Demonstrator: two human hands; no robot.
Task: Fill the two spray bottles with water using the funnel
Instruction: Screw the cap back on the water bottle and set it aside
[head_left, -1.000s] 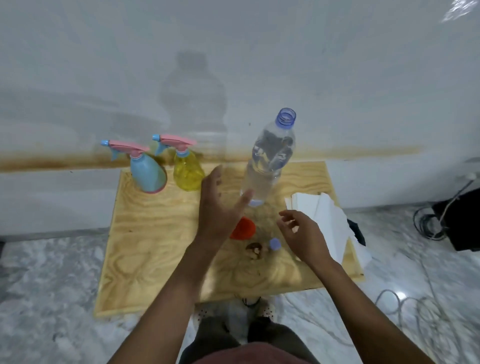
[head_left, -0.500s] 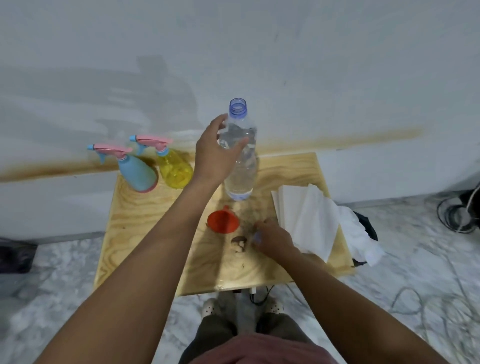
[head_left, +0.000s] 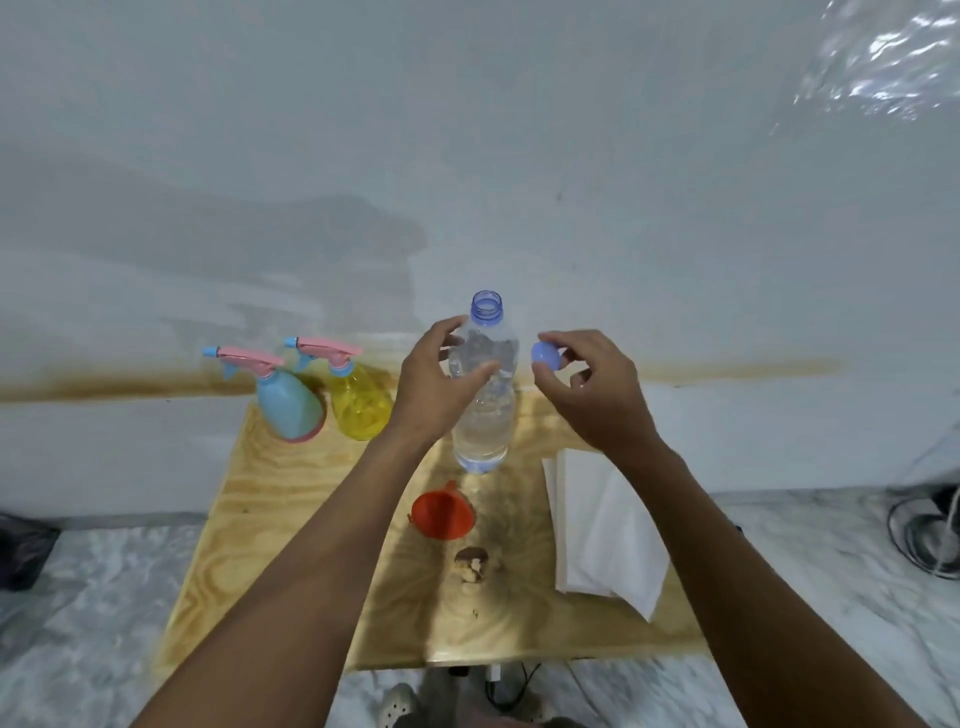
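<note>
Head view, left hand (head_left: 434, 387) grips bottle (head_left: 483, 431) (uncapped), right hand (head_left: 597, 395) pinches cap (head_left: 546, 357).

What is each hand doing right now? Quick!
Left hand: holding the clear plastic water bottle, which has no cap on.
Right hand: pinching the small round blue bottle cap.

We can't read a single word, brand or number anywhere in this one. The clear water bottle (head_left: 483, 415) shows no label we can read, and the blue cap (head_left: 545, 358) looks plain as far as we can tell. The blue spray bottle (head_left: 288, 410) and yellow spray bottle (head_left: 361, 405) are too small for us to make out any print.
</note>
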